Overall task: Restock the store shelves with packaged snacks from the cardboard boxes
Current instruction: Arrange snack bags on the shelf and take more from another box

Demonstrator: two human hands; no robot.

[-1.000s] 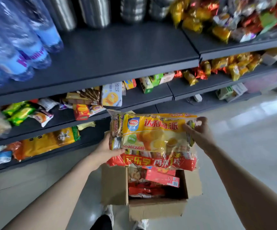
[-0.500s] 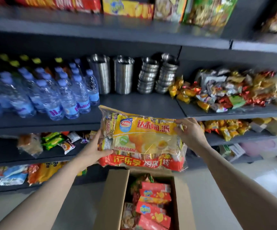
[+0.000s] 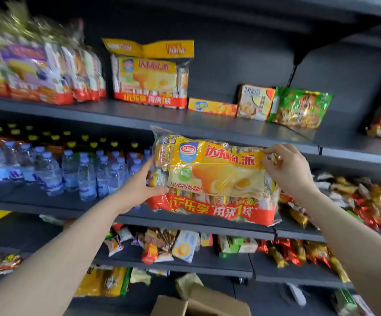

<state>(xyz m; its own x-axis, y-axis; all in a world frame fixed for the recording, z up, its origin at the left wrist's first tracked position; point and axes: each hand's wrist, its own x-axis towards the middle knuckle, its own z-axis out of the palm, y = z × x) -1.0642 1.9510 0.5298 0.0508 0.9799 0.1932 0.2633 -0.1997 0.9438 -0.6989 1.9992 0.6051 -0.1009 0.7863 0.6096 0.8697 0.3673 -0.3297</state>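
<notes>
Yellow snack bag (image 3: 214, 176), clear-wrapped multipack with red band along its bottom, held in the air in front of the shelves, below the upper shelf (image 3: 139, 116). Left hand (image 3: 137, 188) grips the bag's left edge, thumb across the front; right hand (image 3: 287, 169) pinches its upper right corner. Two-handed hold probably keeps the floppy bag flat and label-forward. Matching bag (image 3: 149, 76) stands upright on that shelf: likely destination beside it. Cardboard box (image 3: 198, 304) below, flaps open; contents not visible.
</notes>
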